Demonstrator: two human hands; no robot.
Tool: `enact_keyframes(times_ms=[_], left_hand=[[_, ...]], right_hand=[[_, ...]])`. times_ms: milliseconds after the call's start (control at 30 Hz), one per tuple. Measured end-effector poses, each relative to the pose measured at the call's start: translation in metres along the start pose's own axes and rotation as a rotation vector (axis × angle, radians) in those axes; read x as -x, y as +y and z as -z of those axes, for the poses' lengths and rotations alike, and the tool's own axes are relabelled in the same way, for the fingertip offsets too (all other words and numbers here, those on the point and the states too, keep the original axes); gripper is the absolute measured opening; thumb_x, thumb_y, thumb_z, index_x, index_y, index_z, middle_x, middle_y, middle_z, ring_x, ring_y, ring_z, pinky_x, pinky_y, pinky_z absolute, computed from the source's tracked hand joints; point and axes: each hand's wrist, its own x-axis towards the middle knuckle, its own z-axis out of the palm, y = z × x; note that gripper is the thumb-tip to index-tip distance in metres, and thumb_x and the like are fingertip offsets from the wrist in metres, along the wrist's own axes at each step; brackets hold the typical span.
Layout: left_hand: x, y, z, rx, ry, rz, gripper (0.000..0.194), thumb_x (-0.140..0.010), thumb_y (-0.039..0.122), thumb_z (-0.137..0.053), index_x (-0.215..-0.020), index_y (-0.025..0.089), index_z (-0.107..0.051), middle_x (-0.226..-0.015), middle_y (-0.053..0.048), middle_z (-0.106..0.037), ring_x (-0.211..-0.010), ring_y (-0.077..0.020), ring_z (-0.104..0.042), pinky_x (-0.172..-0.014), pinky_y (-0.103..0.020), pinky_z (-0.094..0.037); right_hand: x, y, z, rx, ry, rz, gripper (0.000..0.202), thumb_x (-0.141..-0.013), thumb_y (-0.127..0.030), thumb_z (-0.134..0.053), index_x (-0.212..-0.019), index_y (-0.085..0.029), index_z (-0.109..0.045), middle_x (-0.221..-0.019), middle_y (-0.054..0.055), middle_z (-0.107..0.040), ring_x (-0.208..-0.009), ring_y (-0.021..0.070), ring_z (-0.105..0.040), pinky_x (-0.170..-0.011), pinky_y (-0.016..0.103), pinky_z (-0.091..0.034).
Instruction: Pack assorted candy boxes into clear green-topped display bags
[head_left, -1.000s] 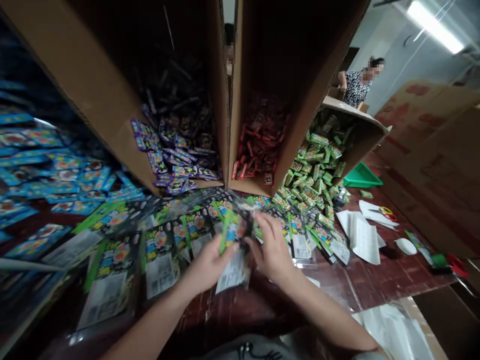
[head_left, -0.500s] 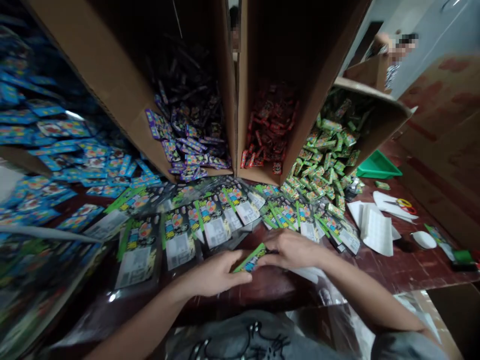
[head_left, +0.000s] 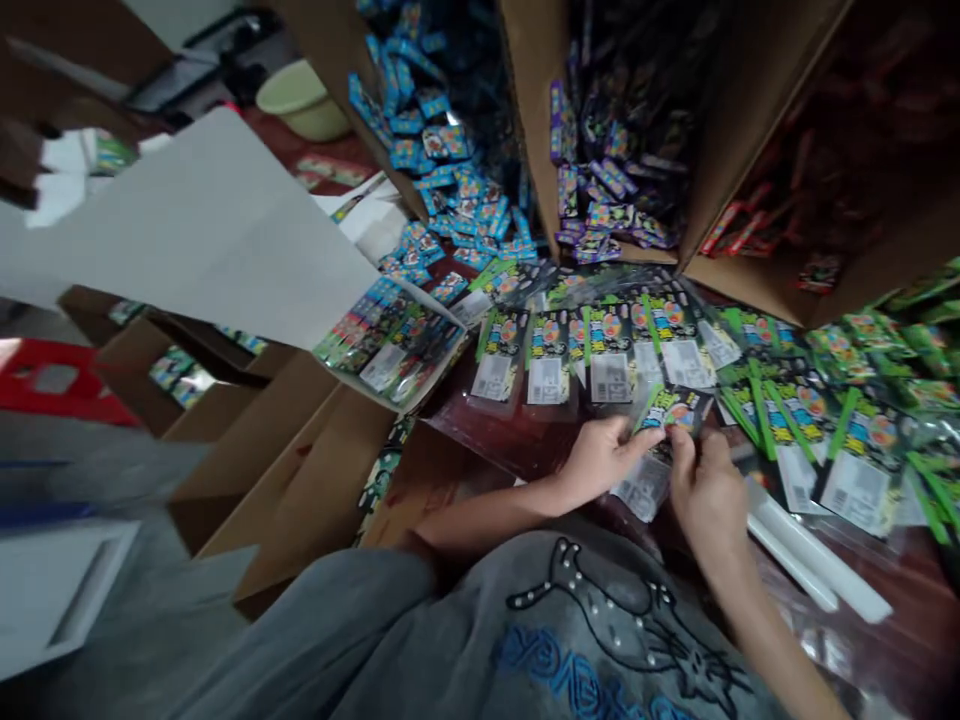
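Note:
A black printed plastic pouch (head_left: 679,408) with a green strip and a whitish lower panel is held between both hands, close to my body. My left hand (head_left: 604,462) pinches its left side, thumb on top. On the other side, my right hand (head_left: 709,485) grips the pouch with its thumb across the front; the other fingers are partly hidden. Beyond the hands lies a row of similar pouches (head_left: 550,360) on the dark red table (head_left: 517,435). More pouches (head_left: 862,465) overlap to the right of my right hand.
Cardboard boxes at the back hold blue packets (head_left: 469,205), purple packets (head_left: 607,205) and red packets (head_left: 746,230). An open box (head_left: 405,375) of packed pouches stands left, its white flap (head_left: 217,230) raised. White strips (head_left: 817,560) lie at right. Cardboard cartons (head_left: 247,480) stand lower left.
The view has swung left, bringing the open box and the cartons into sight. The pouch, earlier tilted nearly edge-on between my hands, now shows its printed face.

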Motion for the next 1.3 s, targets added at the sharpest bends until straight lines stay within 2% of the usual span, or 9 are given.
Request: enact_keyframes(times_ms=[167,333,467,667,800,900,1000,1133,1300], left_hand=[[-0.005,-0.015,0.01,-0.462,0.096,0.009,0.051,-0.102,0.065,-0.059,-0.085,0.019,-0.072,-0.076,-0.015,-0.076,-0.076,-0.0276,-0.076,-0.065,-0.035,-0.048],[-0.004,-0.022,0.011,-0.467,0.05,0.007,0.059,-0.107,0.067,-0.048,-0.081,0.02,-0.072,-0.072,-0.013,-0.075,-0.069,-0.025,-0.074,-0.062,-0.034,-0.046],[-0.011,-0.012,0.05,-0.563,-0.016,-0.127,0.051,-0.105,0.066,-0.055,-0.098,0.021,-0.078,-0.086,-0.012,-0.08,-0.081,-0.0252,-0.078,-0.072,-0.033,-0.053],[-0.14,0.025,0.198,-0.821,0.607,-0.249,0.042,-0.108,0.036,-0.056,-0.143,0.016,-0.063,-0.137,-0.019,-0.07,-0.132,-0.0311,-0.065,-0.115,-0.046,-0.051],[-0.239,0.038,0.252,-0.959,0.583,-0.188,0.059,-0.099,0.017,-0.06,-0.157,0.018,-0.053,-0.167,-0.022,-0.044,-0.154,-0.0385,-0.045,-0.125,-0.055,-0.041],[-0.268,0.04,0.265,-1.055,0.521,-0.165,0.045,-0.101,0.014,-0.045,-0.141,0.018,-0.066,-0.157,-0.02,-0.056,-0.146,-0.0386,-0.053,-0.118,-0.055,-0.047],[-0.261,0.041,0.276,-1.145,0.523,-0.186,0.03,-0.099,0.023,-0.053,-0.122,0.016,-0.071,-0.149,-0.019,-0.062,-0.139,-0.0403,-0.057,-0.115,-0.058,-0.047],[-0.211,0.038,0.27,-1.17,0.572,-0.421,0.02,-0.097,0.036,-0.061,-0.11,0.022,-0.066,-0.147,-0.012,-0.066,-0.136,-0.0344,-0.059,-0.114,-0.058,-0.047],[-0.123,0.049,0.19,-1.119,0.341,-1.004,0.018,-0.087,0.032,-0.069,-0.095,0.025,-0.054,-0.151,-0.007,-0.067,-0.14,-0.0315,-0.064,-0.111,-0.054,-0.055]], right_hand=[[0.0,-0.006,-0.032,-0.076,0.121,-0.009,0.043,-0.106,-0.061,-0.035,-0.108,-0.023,-0.055,-0.097,0.02,-0.074,-0.071,0.0327,-0.069,-0.058,0.037,-0.036],[-0.012,0.002,-0.056,-0.045,0.102,-0.075,0.034,-0.106,-0.055,-0.033,-0.092,-0.028,-0.048,-0.073,0.012,-0.066,-0.057,0.0311,-0.061,-0.055,0.037,-0.029],[-0.015,0.009,-0.052,0.078,0.014,0.022,0.037,-0.108,-0.053,-0.035,-0.096,-0.025,-0.057,-0.066,0.008,-0.063,-0.052,0.0285,-0.058,-0.052,0.034,-0.026],[-0.084,-0.035,-0.015,0.246,0.122,0.378,0.047,-0.107,-0.058,-0.049,-0.129,-0.02,-0.066,-0.11,0.016,-0.079,-0.094,0.0335,-0.074,-0.07,0.04,-0.054],[-0.194,-0.099,-0.036,0.246,0.06,0.751,0.055,-0.103,-0.039,-0.059,-0.153,-0.016,-0.053,-0.144,0.023,-0.063,-0.126,0.039,-0.062,-0.101,0.054,-0.057],[-0.26,-0.141,-0.068,0.275,-0.044,0.773,0.054,-0.098,-0.019,-0.058,-0.152,-0.015,-0.056,-0.149,0.023,-0.059,-0.131,0.0409,-0.057,-0.099,0.058,-0.059],[-0.281,-0.159,-0.077,0.251,-0.092,0.771,0.036,-0.099,-0.016,-0.054,-0.133,-0.017,-0.067,-0.139,0.019,-0.066,-0.128,0.0374,-0.059,-0.101,0.056,-0.059],[-0.241,-0.123,-0.033,0.016,0.047,0.83,0.026,-0.104,-0.024,-0.053,-0.127,-0.021,-0.064,-0.138,0.015,-0.068,-0.131,0.0328,-0.062,-0.112,0.055,-0.053],[-0.109,-0.028,0.051,-0.539,-0.013,0.466,0.035,-0.094,-0.042,-0.073,-0.086,-0.028,-0.042,-0.12,0.009,-0.076,-0.114,0.0296,-0.074,-0.093,0.049,-0.06]])
